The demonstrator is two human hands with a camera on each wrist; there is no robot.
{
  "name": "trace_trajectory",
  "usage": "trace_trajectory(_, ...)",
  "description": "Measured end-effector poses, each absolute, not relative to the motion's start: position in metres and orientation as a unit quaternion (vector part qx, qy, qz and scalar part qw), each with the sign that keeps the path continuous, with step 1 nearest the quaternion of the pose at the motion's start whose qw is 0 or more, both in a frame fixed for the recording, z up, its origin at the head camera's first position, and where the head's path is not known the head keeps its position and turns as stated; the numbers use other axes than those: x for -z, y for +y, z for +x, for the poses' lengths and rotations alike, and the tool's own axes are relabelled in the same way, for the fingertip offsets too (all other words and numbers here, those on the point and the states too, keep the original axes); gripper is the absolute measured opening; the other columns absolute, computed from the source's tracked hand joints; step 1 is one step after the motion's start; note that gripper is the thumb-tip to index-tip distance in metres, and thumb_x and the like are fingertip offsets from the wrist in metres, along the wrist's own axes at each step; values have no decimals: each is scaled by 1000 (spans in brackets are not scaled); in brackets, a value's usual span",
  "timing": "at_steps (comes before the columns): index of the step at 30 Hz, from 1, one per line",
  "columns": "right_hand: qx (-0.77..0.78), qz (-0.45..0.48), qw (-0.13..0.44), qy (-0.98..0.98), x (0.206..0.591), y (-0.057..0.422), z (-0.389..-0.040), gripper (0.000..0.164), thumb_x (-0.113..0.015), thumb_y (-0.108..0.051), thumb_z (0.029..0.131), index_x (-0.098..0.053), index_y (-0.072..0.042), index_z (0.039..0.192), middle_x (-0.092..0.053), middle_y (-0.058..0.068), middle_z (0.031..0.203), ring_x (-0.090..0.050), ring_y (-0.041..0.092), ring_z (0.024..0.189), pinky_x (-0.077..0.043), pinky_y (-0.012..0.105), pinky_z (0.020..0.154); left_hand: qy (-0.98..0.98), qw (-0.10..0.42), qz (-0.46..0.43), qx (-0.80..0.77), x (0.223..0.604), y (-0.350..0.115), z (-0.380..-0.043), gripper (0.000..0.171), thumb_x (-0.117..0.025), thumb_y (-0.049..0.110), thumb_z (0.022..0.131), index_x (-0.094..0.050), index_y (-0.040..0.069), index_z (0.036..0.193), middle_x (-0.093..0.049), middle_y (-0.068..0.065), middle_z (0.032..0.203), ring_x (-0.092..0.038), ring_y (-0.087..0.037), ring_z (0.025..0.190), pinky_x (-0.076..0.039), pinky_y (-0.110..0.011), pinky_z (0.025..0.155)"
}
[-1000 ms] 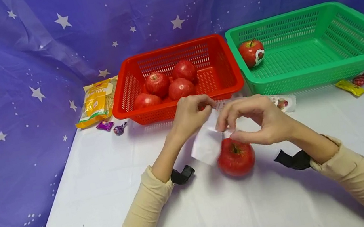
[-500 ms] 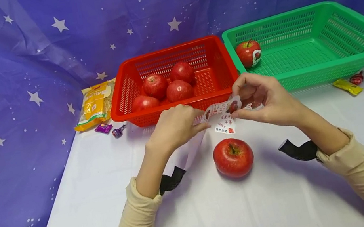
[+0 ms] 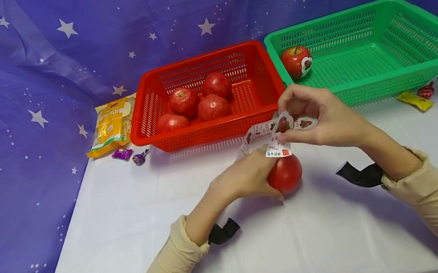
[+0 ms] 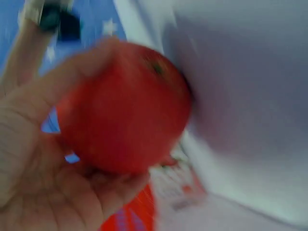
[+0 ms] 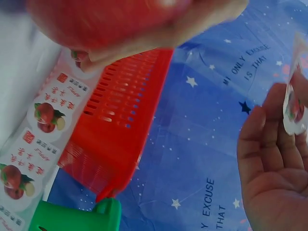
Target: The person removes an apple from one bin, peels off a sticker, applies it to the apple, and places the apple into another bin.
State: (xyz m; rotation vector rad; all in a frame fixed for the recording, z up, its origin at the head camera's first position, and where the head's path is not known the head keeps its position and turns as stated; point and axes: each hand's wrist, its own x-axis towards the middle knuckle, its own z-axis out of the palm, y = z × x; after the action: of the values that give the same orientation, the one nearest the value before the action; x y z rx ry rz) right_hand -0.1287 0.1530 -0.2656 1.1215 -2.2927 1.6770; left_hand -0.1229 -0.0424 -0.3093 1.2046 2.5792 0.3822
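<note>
My left hand (image 3: 247,177) grips a red apple (image 3: 288,175) on the white table, below the right hand. In the left wrist view, its thumb and fingers lie round the blurred apple (image 4: 127,110), whose stem dimple shows. Held between thumb and fingers of my right hand (image 3: 322,117) is a loose apple-picture sticker (image 3: 278,148), just above the apple. Behind it runs a strip of like stickers (image 5: 45,118), seen in the right wrist view beside the red basket; the left hand partly hides it from the head camera.
A red basket (image 3: 210,134) with several apples stands behind the hands. To its right is a green basket (image 3: 400,77) holding one stickered apple (image 3: 297,61). A yellow snack bag (image 3: 110,125) and wrapped candies (image 3: 122,153) lie at left; a yellow candy (image 3: 415,101) lies at right.
My left hand has left the sticker strip and come down right onto the apple, taking hold of it. The right hand has peeled a sticker off and holds it above the apple.
</note>
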Motion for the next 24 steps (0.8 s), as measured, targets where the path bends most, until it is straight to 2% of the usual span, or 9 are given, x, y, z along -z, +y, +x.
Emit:
trace_trajectory(3,-480,386,35,-787,273,149,-131,37,-81,5,70,-54,-5,95,-66,-5,77,-61,8,69,-49,20,60,874,205,376,-228,316,-57,-147,80,-85,38,70,-48,15,136,-60,1,122,-57,-13,111,-47,-28,97)
trace_trajectory(7,-401,406,30,-821,286,144,-136,37,-80,1,70,-55,-8,96,-67,-6,80,-61,6,73,-50,21,67,869,247,331,-273,324,-69,-168,77,-84,44,69,-51,18,133,-63,6,109,-58,-9,99,-49,-24,86)
trace_trajectory(17,-339,416,13,-844,300,138,-140,38,-80,0,70,-56,-9,98,-68,-2,87,-63,9,79,-53,28,70,871,245,323,-277,330,-76,-180,72,-84,41,69,-57,13,129,-65,2,107,-59,-11,96,-50,-23,83)
trace_trajectory(24,-324,417,36,-849,302,136,-140,37,-78,0,71,-57,-9,100,-70,-1,91,-66,11,83,-53,32,72,875,244,318,-273,329,-76,-178,74,-85,45,67,-57,16,129,-65,5,106,-59,-9,95,-49,-22,83)
